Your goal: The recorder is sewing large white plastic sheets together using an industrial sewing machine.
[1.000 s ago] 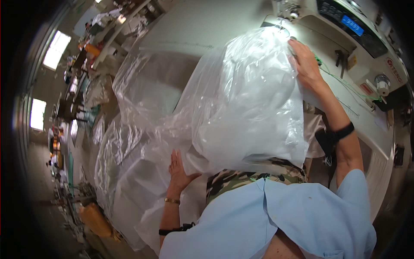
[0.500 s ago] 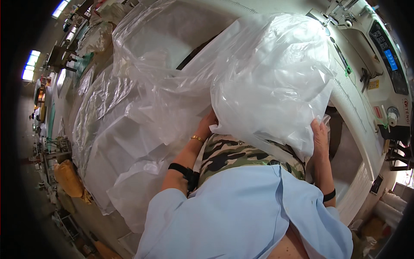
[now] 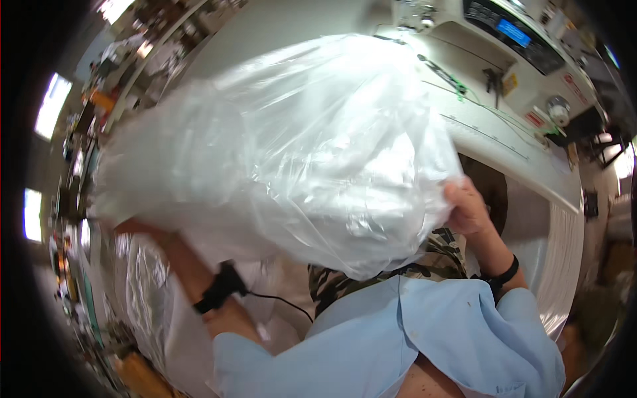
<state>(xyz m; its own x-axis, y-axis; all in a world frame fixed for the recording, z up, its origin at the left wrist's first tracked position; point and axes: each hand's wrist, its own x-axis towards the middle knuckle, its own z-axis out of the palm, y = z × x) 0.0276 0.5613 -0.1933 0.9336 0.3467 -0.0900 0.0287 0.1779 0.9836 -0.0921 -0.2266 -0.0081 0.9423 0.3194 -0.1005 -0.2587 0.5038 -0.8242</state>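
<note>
A large, crumpled, translucent plastic sheet (image 3: pixel 332 159) is stretched across my front, over the near part of the sewing machine table. It looks layered, with whitish material beneath the glossy film. At its right edge, my right hand (image 3: pixel 466 205) is closed, thumb and fingers gripping the plastic. Reaching out to the left, my left hand (image 3: pixel 138 227) is at the lower left border of the sheet, smeared by motion, its fingers mostly hidden by the plastic. More plastic sheeting (image 3: pixel 149 282) hangs below my left forearm. My lap in camouflage cloth shows under the sheet.
A white sewing machine (image 3: pixel 458 43) with a lit control panel (image 3: pixel 521 33) stands at the far right. Green thread (image 3: pixel 458 86) lies on its pale table (image 3: pixel 491 136). A cable (image 3: pixel 285 300) runs from my left wrist strap. A yellow bundle (image 3: pixel 141 375) sits at lower left.
My left hand has swung out to the left, drawing the plastic sheet wide and off the pile. My right hand keeps its grip on the right edge, and the view has turned.
</note>
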